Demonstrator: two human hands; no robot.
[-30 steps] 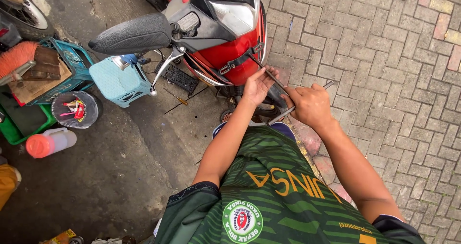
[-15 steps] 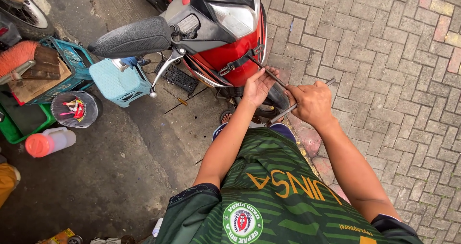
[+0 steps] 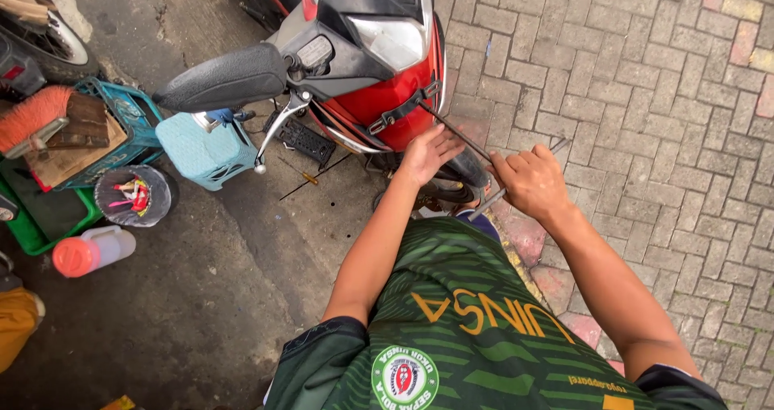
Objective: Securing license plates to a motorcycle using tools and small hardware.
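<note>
Looking down through the head camera, we see our left hand (image 3: 431, 154) laid flat with fingers spread against the lower front of the red and black motorcycle (image 3: 375, 63), seemingly to steady us beside its dark front tyre (image 3: 461, 176). Our right hand (image 3: 528, 180) has its fingers curled tight around a long thin metal rod (image 3: 556, 145), held slanting toward the tyre, apparently so it can lever there. Well apart to the left, a pale blue plastic stool (image 3: 205, 148) stands on the concrete floor (image 3: 185, 297), clear of our arms.
</note>
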